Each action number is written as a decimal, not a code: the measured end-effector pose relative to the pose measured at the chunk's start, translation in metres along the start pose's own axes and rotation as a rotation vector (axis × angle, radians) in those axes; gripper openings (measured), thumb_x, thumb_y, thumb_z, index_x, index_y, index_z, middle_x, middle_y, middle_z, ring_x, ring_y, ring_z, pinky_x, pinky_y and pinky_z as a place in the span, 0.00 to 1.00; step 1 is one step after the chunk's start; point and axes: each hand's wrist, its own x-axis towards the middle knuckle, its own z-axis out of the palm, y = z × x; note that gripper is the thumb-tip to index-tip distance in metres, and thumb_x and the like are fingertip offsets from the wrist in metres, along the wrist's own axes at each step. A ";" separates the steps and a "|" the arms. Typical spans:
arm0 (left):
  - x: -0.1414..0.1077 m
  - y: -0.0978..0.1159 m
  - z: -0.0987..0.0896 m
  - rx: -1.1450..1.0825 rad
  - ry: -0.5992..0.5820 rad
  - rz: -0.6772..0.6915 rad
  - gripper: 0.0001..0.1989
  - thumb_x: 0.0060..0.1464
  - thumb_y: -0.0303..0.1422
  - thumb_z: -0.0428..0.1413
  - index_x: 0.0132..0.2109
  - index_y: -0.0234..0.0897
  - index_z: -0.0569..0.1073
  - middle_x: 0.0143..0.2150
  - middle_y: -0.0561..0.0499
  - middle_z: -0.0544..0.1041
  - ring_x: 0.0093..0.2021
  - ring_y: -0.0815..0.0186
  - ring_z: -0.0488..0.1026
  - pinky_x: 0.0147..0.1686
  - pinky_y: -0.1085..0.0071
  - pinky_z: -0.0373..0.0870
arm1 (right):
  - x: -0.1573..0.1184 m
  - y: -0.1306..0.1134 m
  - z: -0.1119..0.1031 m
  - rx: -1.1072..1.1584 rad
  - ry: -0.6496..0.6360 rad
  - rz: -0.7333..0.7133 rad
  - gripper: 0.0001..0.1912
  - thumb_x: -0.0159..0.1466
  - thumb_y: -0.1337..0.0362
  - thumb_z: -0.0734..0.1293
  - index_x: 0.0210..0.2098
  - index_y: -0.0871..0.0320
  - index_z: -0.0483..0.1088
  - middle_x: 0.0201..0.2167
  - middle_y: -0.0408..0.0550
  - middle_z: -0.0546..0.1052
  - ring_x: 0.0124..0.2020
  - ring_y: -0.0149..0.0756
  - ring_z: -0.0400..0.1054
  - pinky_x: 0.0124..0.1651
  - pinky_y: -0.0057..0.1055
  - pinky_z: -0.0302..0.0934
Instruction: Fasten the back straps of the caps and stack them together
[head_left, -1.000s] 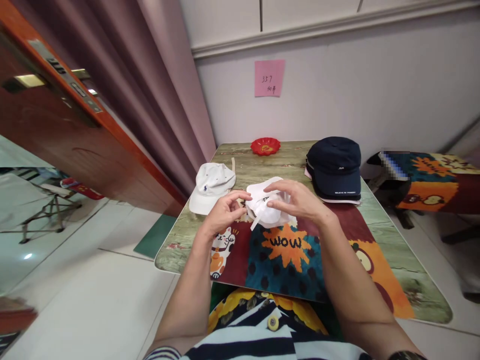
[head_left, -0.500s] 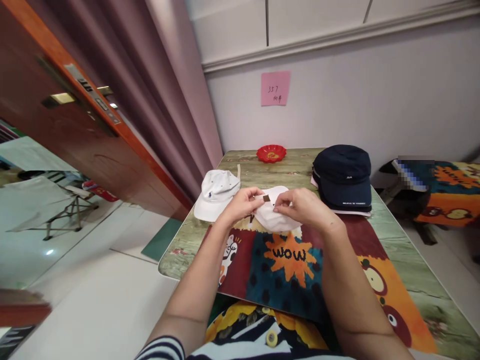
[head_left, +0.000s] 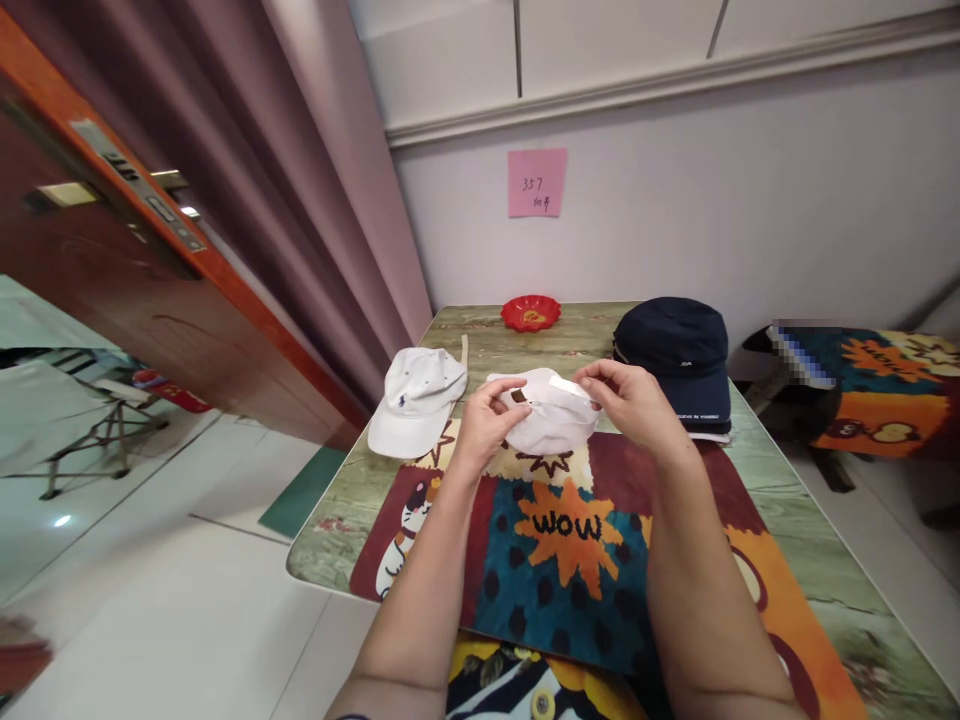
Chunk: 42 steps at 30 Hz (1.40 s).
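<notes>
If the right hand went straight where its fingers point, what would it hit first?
The right hand touches the held cap, so that comes first; beyond, perhaps the left hand, though depth is unclear.

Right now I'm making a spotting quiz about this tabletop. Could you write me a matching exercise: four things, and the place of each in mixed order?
1. Pale cap with a brown patch
2. Navy cap
3. Red scalloped dish
4. Pink sticky note

A. At the right of the table
B. Stuck to the wall
C. In the left hand and right hand
D. Near the tabletop's far edge

Pairs: 1-C, 2-A, 3-D, 4-B
</notes>
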 end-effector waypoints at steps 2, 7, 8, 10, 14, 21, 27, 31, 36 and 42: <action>0.000 0.001 -0.001 0.060 0.018 0.058 0.15 0.50 0.32 0.66 0.47 0.39 0.81 0.34 0.53 0.76 0.25 0.72 0.63 0.26 0.75 0.62 | 0.002 0.002 0.006 0.048 -0.001 0.015 0.13 0.65 0.55 0.66 0.37 0.57 0.78 0.26 0.45 0.76 0.27 0.35 0.66 0.31 0.31 0.59; -0.004 0.006 0.000 0.386 0.033 0.263 0.14 0.55 0.30 0.62 0.50 0.40 0.77 0.43 0.49 0.78 0.28 0.70 0.68 0.33 0.72 0.67 | 0.001 0.000 0.015 0.306 -0.073 0.058 0.21 0.59 0.52 0.73 0.46 0.58 0.77 0.28 0.44 0.76 0.26 0.32 0.67 0.29 0.29 0.59; -0.006 0.006 0.001 0.443 0.041 0.290 0.14 0.56 0.30 0.61 0.51 0.41 0.77 0.44 0.49 0.78 0.29 0.69 0.68 0.34 0.71 0.67 | 0.001 -0.001 0.015 0.341 -0.083 0.064 0.23 0.57 0.51 0.75 0.46 0.58 0.76 0.28 0.44 0.76 0.26 0.32 0.67 0.29 0.29 0.60; -0.008 0.006 0.002 0.496 0.052 0.311 0.13 0.57 0.30 0.61 0.50 0.42 0.76 0.44 0.49 0.78 0.29 0.68 0.69 0.35 0.71 0.66 | 0.000 -0.002 0.013 0.399 -0.103 0.077 0.25 0.54 0.50 0.77 0.46 0.58 0.76 0.29 0.45 0.77 0.27 0.33 0.68 0.29 0.29 0.61; -0.010 0.006 0.001 0.470 0.031 0.293 0.09 0.56 0.29 0.62 0.45 0.41 0.76 0.40 0.51 0.76 0.27 0.69 0.69 0.34 0.71 0.66 | -0.001 -0.003 0.004 0.470 -0.119 0.084 0.28 0.51 0.50 0.79 0.46 0.57 0.78 0.33 0.47 0.79 0.32 0.36 0.72 0.32 0.31 0.66; -0.013 0.002 0.001 0.489 0.167 0.336 0.06 0.58 0.29 0.59 0.44 0.41 0.76 0.38 0.51 0.75 0.25 0.71 0.67 0.34 0.71 0.68 | -0.003 -0.007 -0.004 0.413 0.007 0.067 0.19 0.56 0.49 0.76 0.41 0.56 0.81 0.34 0.49 0.81 0.34 0.39 0.73 0.36 0.33 0.68; -0.014 0.001 -0.001 0.525 0.186 0.428 0.11 0.62 0.32 0.57 0.50 0.39 0.78 0.53 0.43 0.76 0.35 0.67 0.75 0.39 0.70 0.73 | -0.003 -0.014 0.004 0.355 0.041 0.070 0.18 0.57 0.49 0.74 0.36 0.57 0.80 0.30 0.47 0.79 0.29 0.35 0.68 0.31 0.30 0.63; -0.013 0.008 -0.001 0.453 0.220 0.426 0.12 0.62 0.34 0.58 0.51 0.40 0.80 0.47 0.44 0.77 0.39 0.65 0.76 0.41 0.69 0.73 | -0.002 -0.016 0.018 0.227 0.059 0.053 0.16 0.58 0.50 0.72 0.34 0.58 0.80 0.26 0.47 0.78 0.27 0.35 0.67 0.28 0.30 0.59; -0.009 0.004 0.002 0.114 0.137 0.317 0.12 0.58 0.33 0.63 0.49 0.42 0.82 0.44 0.48 0.77 0.36 0.68 0.75 0.36 0.73 0.73 | -0.001 -0.018 0.028 0.060 0.056 0.024 0.14 0.60 0.52 0.70 0.32 0.56 0.80 0.26 0.46 0.79 0.25 0.34 0.65 0.27 0.29 0.54; -0.007 -0.009 0.004 -0.128 0.085 0.156 0.15 0.53 0.35 0.66 0.49 0.40 0.82 0.43 0.49 0.76 0.28 0.73 0.71 0.29 0.74 0.71 | -0.001 -0.020 0.028 0.010 0.070 0.037 0.15 0.61 0.52 0.68 0.30 0.57 0.79 0.25 0.46 0.78 0.23 0.32 0.61 0.27 0.30 0.52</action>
